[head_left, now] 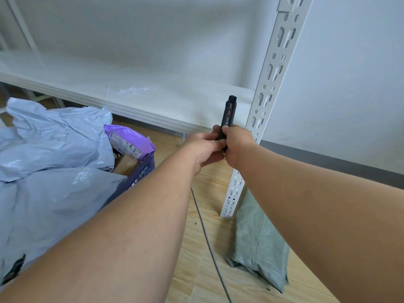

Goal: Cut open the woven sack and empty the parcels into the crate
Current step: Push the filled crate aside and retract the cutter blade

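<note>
Both hands, left [204, 149] and right [235, 145], grip a black cutter [227, 115] upright, probably readying it. The green woven sack [260, 243] lies flat at near right; the parcel-filled purple crate [142, 169] sits left.

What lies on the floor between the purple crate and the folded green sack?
In the head view, bare wood floor crossed by a thin grey cable, plus the shelf upright's foot beside the sack; crate.

Black marker [227, 115]: print unreadable (too small); purple parcel [131, 141] label likewise.
</note>
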A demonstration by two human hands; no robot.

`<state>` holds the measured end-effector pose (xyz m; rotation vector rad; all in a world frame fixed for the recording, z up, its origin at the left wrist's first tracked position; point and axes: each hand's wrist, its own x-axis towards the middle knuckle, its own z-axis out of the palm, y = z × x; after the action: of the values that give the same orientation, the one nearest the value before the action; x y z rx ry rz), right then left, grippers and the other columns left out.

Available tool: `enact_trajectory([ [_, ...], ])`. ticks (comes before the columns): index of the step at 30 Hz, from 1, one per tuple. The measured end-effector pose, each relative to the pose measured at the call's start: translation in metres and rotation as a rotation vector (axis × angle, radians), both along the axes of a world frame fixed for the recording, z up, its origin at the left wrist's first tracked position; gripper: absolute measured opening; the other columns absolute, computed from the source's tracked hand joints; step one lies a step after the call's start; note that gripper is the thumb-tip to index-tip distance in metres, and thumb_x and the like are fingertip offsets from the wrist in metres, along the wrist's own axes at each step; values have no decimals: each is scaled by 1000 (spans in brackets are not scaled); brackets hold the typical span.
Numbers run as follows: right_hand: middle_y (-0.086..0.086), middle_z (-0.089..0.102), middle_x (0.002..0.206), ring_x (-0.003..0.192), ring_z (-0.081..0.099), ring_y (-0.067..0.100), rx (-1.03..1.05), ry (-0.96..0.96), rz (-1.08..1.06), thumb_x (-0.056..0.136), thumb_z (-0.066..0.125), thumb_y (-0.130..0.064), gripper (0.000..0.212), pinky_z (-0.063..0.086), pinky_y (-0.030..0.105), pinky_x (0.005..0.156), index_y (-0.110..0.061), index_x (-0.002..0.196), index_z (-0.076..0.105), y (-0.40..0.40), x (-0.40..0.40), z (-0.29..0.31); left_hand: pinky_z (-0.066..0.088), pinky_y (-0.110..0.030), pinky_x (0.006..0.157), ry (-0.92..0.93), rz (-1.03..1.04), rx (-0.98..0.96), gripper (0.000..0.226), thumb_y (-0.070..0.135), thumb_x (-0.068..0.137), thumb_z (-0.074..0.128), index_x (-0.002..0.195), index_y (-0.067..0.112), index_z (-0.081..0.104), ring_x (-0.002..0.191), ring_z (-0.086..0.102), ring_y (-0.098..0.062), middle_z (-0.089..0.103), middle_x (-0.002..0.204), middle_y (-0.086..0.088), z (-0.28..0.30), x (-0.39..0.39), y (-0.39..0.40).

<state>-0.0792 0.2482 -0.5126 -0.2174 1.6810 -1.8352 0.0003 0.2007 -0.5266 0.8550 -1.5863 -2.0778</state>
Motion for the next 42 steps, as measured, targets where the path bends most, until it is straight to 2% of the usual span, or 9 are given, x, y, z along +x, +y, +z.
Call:
enact_trajectory([
  [3,0,65,84,82,63,22,63,35,18,99,44,-26,20,52,40,89,-17,88,59,-3,-1,-3,59,-22,61,-44,2,-1,29,9,88,67,116,15,64,68,70,-16,72,90,-7,-3,-5,-3],
  [9,5,66,91,97,66,27,157,35,47,97,47,-44,30,56,42,89,-22,83,61,-4,-4,-17,57,-36,86,3,48,-30,38,7,81,74,118,11,65,76,71,-26,73,97,-11,-13,-18,-10],
  [15,0,68,115,101,68,19,129,94,46,99,48,-36,31,56,36,87,-26,127,58,3,-15,-28,57,-38,87,-105,138,-120,41,3,81,72,119,14,62,91,71,-30,71,106,-14,-13,-44,-32],
  [19,-3,70,112,96,70,15,119,88,70,100,45,-29,22,55,29,82,-27,115,62,8,-26,-21,55,-37,90,-164,153,-145,39,6,79,74,116,12,64,95,70,-31,71,106,-14,-13,-66,-39],
  [25,2,71,105,95,70,17,124,178,15,98,52,-21,32,56,31,83,-20,130,55,0,-33,-19,54,-34,91,-193,227,-255,33,18,78,73,110,20,66,97,69,-27,72,106,-7,-13,-89,-52],
  [31,2,72,105,94,70,19,153,187,-10,95,55,-23,29,57,34,87,-22,124,61,-1,-26,-21,55,-35,89,-128,307,-121,33,20,76,73,109,18,66,94,70,-28,72,102,-8,-26,-90,-50],
  [36,0,71,108,102,68,18,176,182,32,95,55,-30,17,55,38,91,-27,107,67,2,-19,-16,47,-26,66,-141,300,42,14,13,76,66,67,15,56,67,55,-23,57,63,-3,-15,-82,-45],
  [38,2,71,109,103,67,19,179,194,13,95,54,-30,10,55,39,91,-28,94,64,10,-19,-14,51,-23,62,-109,328,175,3,7,75,65,74,9,63,61,58,-21,60,62,-4,-9,-80,-32],
  [42,5,70,109,99,69,21,212,262,-3,93,56,-37,22,56,40,89,-20,106,61,24,-20,-21,55,-21,64,91,243,196,30,-2,85,58,112,7,68,64,63,-15,69,80,-7,-23,-64,-5],
])
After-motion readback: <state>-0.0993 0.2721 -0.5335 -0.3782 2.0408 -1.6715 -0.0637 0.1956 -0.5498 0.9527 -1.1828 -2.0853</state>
